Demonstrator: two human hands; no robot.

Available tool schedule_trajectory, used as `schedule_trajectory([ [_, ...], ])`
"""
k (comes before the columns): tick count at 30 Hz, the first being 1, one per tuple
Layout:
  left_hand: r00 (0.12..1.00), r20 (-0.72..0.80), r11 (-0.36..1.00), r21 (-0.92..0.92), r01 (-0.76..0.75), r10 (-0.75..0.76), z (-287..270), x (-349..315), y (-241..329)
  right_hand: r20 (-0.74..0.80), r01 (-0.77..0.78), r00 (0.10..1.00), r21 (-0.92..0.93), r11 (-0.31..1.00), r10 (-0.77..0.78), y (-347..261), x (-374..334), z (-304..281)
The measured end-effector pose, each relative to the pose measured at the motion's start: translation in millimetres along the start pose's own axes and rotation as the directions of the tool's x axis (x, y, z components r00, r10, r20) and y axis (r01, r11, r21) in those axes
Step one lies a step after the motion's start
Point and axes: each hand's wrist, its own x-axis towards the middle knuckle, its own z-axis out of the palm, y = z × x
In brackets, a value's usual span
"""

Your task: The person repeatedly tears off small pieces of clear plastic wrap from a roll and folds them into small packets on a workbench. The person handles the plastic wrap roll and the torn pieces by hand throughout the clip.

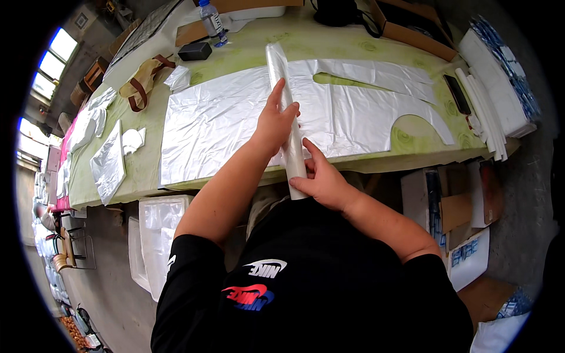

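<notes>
A long roll of clear plastic film (295, 162) stands tilted across the near edge of the table, its far end over a flat white plastic apron (218, 123). My left hand (275, 122) wraps round the middle of the roll, fingers toward its far side. Lower down, my right hand (323, 178) grips the roll near its near end, thumb on one side and fingers on the other. The apron lies spread on a green patterned tablecloth (247, 38), its cut-out neck and straps toward the right.
Folded white plastic pieces (110, 163) and a bag with brown straps (139, 82) lie left. A bottle (212, 23) and black box (195, 52) stand behind. At right are a phone (457, 94), white rolls (484, 117) and an open carton (412, 26). Beneath sits a translucent bin (160, 235).
</notes>
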Motion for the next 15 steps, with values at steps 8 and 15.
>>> schedule_trajectory([
  [8, 0.959, -0.252, 0.99, -0.085, 0.11, -0.128, -26.1, 91.2, -3.9, 0.173, -0.234, 0.964, 0.196, 0.952, 0.202, -16.2, -40.5, -46.2],
  [15, 0.946, -0.309, 0.99, -0.128, 0.059, -0.096, -68.3, 134.5, -26.6, 0.013, -0.262, 0.965, 0.041, 0.964, 0.261, -6.7, -145.3, -107.5],
])
